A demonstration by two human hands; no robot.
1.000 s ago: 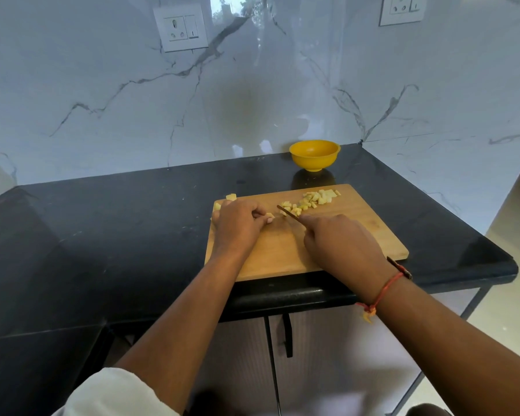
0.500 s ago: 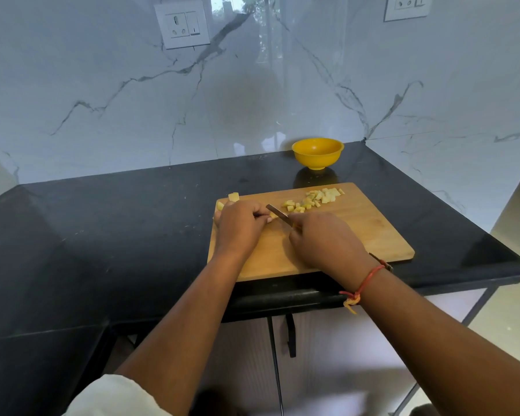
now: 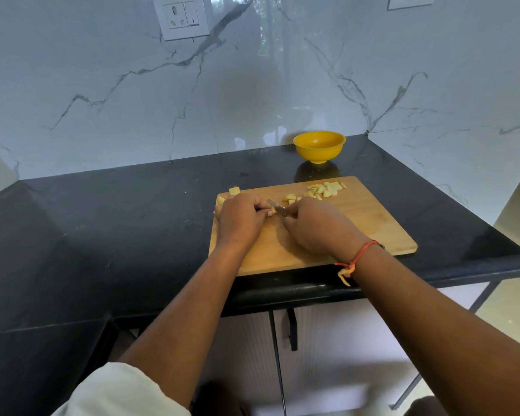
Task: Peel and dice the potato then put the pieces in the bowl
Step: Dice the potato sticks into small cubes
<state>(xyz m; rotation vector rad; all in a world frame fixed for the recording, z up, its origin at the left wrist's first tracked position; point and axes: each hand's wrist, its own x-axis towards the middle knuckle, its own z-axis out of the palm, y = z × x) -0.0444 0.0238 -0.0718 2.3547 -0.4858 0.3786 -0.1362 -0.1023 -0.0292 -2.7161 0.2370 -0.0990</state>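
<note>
On the wooden cutting board (image 3: pixel 373 229) my left hand (image 3: pixel 240 220) curls over a piece of potato (image 3: pixel 272 210), which is mostly hidden under the fingers. My right hand (image 3: pixel 315 226) grips a knife (image 3: pixel 276 204) whose blade points up-left and sits right beside the left fingertips. A pile of diced potato (image 3: pixel 324 189) lies at the board's far edge, with a few cubes (image 3: pixel 290 198) nearer the blade. Two larger potato chunks (image 3: pixel 234 190) sit at the board's far left corner. The yellow bowl (image 3: pixel 319 146) stands behind the board near the wall and looks empty.
The board lies on a black stone counter (image 3: pixel 117 229) that meets a marble wall (image 3: pixel 252 85). The counter's rounded front edge (image 3: pixel 312 291) runs just below the board, with cabinet doors (image 3: pixel 327 355) underneath. A wall socket (image 3: pixel 180 18) is mounted high on the left.
The knife and my right hand have shifted left, from the diced pile to the piece under my left fingers. My left hand has stayed in place.
</note>
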